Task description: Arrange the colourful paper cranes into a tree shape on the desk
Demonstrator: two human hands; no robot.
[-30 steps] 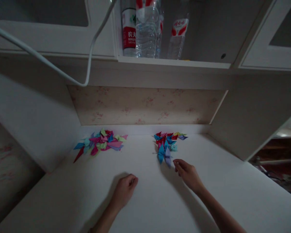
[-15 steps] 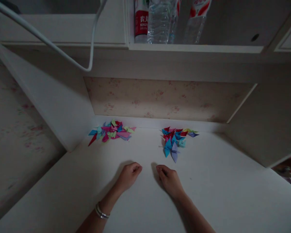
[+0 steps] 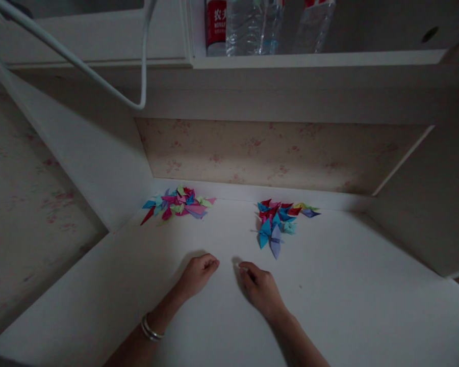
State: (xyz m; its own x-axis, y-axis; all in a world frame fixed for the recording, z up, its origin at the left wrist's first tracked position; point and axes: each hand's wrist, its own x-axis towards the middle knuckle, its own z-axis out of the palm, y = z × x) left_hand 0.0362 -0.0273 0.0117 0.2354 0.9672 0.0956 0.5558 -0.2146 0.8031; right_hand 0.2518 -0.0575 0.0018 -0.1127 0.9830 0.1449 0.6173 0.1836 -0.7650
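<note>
My left hand (image 3: 197,273) rests on the white desk (image 3: 329,306) as a loose fist, fingers curled under, with nothing visible in it. My right hand (image 3: 259,288) lies beside it, fingers curled down onto the desk; I see nothing held in it. A pile of folded colourful paper cranes (image 3: 279,221) lies just beyond my right hand, apart from it. A second heap of flat folded coloured papers (image 3: 178,203) sits at the back left near the side panel.
A flowered back panel (image 3: 275,153) closes the desk's rear. Above it, a shelf (image 3: 309,58) carries several plastic water bottles (image 3: 252,25). A white cable (image 3: 99,81) hangs across the upper left. White side panels stand at left and right.
My right hand drew back from the crane pile toward the left and now lies near my left hand. The view shifted, showing more of my left wrist and its bracelet.
</note>
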